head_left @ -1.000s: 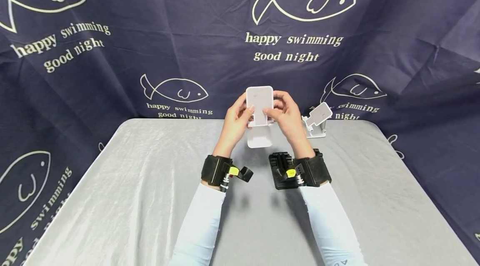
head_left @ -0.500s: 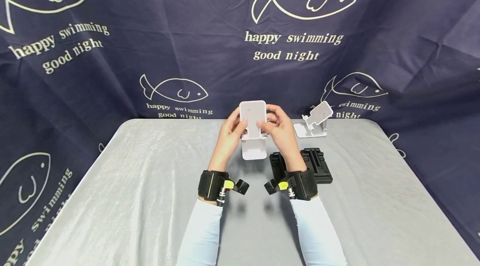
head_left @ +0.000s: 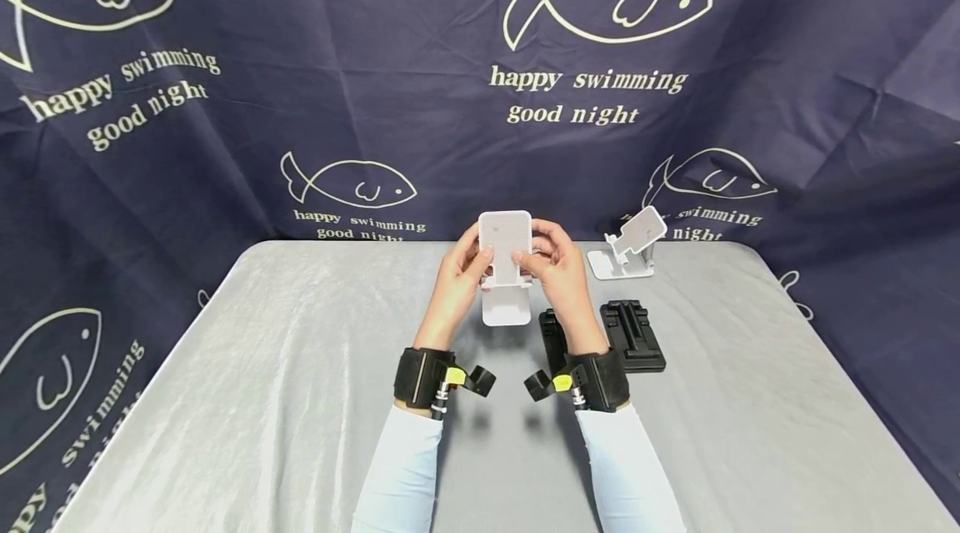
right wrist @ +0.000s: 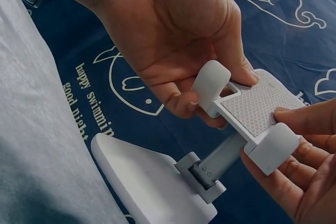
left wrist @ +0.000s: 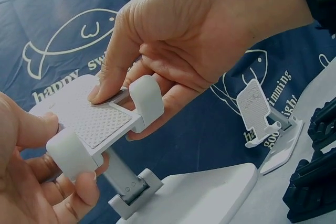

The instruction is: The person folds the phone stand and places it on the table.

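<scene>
I'm pinching the white stand (head_left: 506,312) between left hand (head_left: 452,283) and right hand (head_left: 561,279), probably adjusting its panel (head_left: 506,225); next move likely calling for even pressure

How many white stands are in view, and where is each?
2. The held stand is in the left hand and right hand; the other white stand sits on the table near its far edge, right of the hands. Neither is fully hidden.
</scene>
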Available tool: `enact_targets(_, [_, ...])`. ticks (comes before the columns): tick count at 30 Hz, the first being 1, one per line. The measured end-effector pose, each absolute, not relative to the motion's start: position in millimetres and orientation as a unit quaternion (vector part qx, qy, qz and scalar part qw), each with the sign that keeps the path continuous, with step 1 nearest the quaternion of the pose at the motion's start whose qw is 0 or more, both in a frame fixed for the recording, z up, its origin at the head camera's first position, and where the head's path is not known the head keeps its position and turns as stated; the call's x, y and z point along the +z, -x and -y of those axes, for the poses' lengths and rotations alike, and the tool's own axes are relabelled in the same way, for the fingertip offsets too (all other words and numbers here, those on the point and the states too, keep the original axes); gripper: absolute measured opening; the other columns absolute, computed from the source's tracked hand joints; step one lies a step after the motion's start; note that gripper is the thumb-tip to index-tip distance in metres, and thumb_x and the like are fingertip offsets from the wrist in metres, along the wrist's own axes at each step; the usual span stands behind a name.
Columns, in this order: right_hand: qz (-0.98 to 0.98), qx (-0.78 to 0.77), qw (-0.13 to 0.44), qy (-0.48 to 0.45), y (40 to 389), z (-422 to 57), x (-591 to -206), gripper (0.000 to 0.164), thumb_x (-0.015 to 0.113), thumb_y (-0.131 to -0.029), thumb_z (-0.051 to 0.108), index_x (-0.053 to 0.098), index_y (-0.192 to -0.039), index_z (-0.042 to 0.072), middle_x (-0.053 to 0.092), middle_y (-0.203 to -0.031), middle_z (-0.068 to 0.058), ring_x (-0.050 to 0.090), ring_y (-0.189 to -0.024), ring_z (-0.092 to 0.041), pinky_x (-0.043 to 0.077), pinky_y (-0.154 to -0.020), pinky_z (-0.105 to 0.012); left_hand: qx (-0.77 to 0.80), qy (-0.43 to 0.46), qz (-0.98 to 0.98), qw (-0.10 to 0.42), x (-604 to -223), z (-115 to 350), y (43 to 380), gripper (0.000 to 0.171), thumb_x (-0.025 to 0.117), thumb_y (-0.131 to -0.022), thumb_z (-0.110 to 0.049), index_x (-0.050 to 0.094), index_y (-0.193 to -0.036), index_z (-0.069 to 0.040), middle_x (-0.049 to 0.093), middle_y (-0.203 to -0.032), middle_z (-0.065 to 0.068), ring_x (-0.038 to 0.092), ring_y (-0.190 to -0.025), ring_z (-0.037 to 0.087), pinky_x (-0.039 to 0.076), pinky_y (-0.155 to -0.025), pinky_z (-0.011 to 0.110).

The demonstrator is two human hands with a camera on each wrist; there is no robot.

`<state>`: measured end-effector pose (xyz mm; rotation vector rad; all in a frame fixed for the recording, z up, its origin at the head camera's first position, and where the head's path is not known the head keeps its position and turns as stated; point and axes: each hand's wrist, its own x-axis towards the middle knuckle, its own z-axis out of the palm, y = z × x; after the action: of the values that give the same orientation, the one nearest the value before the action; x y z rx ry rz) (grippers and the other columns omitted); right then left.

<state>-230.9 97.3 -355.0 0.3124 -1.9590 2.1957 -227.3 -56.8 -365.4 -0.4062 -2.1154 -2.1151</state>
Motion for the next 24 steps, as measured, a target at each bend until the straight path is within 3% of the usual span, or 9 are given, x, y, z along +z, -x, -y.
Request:
enact_targets(6, [0.65, 0.747, 0.095, -0.104, 230, -97, -355, 0.046, 0.062, -0.079, -0.014, 0.051, -0.123, -0.005, 0.067, -0.078, 0.009, 0.064, -0.067, -0.005, 0.055, -0.064, -0.022, -0.711, 0.117, 0.691, 0.06, -366, 59, 229, 0.036, 0.05, -0.099, -0.016, 0.051, -0.135, -0.012, 0.062, -0.095, 0.01, 0.059, -0.077, 0.021, 0.046, -0.063, 0.025])
enact_targets(10, [0.639, 0.756, 0.096, -0.106, 229, -97, -354, 0.047, 0.061, -0.079, -0.015, 0.051, -0.123, -0.005, 0.067, -0.076, 0.01, 0.064, -0.065, -0.006, 0.055, -0.062, -0.022, -0.734, 0.072, 0.667, 0.108, -370, 63, 231, 0.032, 0.05, -0.098, -0.024, 0.059, -0.125, -0.01, 0.064, -0.096, 0.011, 0.062, -0.084, 0.029, 0.053, -0.069, 0.033])
enact_targets(13, [0.633, 0.761, 0.1, -0.105, 227, -96, -353, 0.046, 0.061, -0.079, -0.015, 0.05, -0.123, -0.006, 0.067, -0.077, 0.01, 0.064, -0.065, -0.005, 0.054, -0.061, -0.021, -0.759, 0.023, 0.632, 0.157, -378, 68, 236, 0.034, 0.048, -0.097, -0.024, 0.06, -0.124, -0.008, 0.063, -0.108, 0.016, 0.059, -0.099, 0.032, 0.052, -0.084, 0.041])
enact_targets(15, [0.63, 0.763, 0.101, -0.104, 226, -96, -351, 0.046, 0.061, -0.079, -0.015, 0.051, -0.123, -0.005, 0.068, -0.077, 0.01, 0.064, -0.065, -0.005, 0.054, -0.061, -0.021, -0.784, -0.016, 0.6, 0.159, -385, 71, 239, 0.039, 0.047, -0.096, -0.024, 0.054, -0.131, -0.009, 0.057, -0.123, 0.016, 0.053, -0.113, 0.032, 0.045, -0.096, 0.043])
enact_targets(19, [0.622, 0.769, 0.101, -0.108, 223, -95, -350, 0.045, 0.06, -0.08, -0.015, 0.051, -0.123, -0.005, 0.069, -0.078, 0.01, 0.064, -0.066, -0.005, 0.054, -0.06, -0.02, -0.842, -0.077, 0.531, 0.065, -400, 74, 246, 0.06, 0.045, -0.095, -0.038, 0.028, -0.149, -0.017, 0.036, -0.146, 0.015, 0.037, -0.132, 0.031, 0.031, -0.11, 0.046])
enact_targets(24, [0.615, 0.772, 0.101, -0.124, 221, -92, -348, 0.045, 0.059, -0.08, -0.016, 0.05, -0.123, -0.007, 0.069, -0.079, 0.009, 0.064, -0.067, -0.006, 0.054, -0.06, -0.02, -0.894, -0.052, 0.438, -0.076, -413, 68, 251, 0.075, 0.032, -0.095, -0.053, 0.0, -0.153, -0.018, 0.017, -0.153, 0.024, 0.023, -0.141, 0.037, 0.019, -0.116, 0.047])
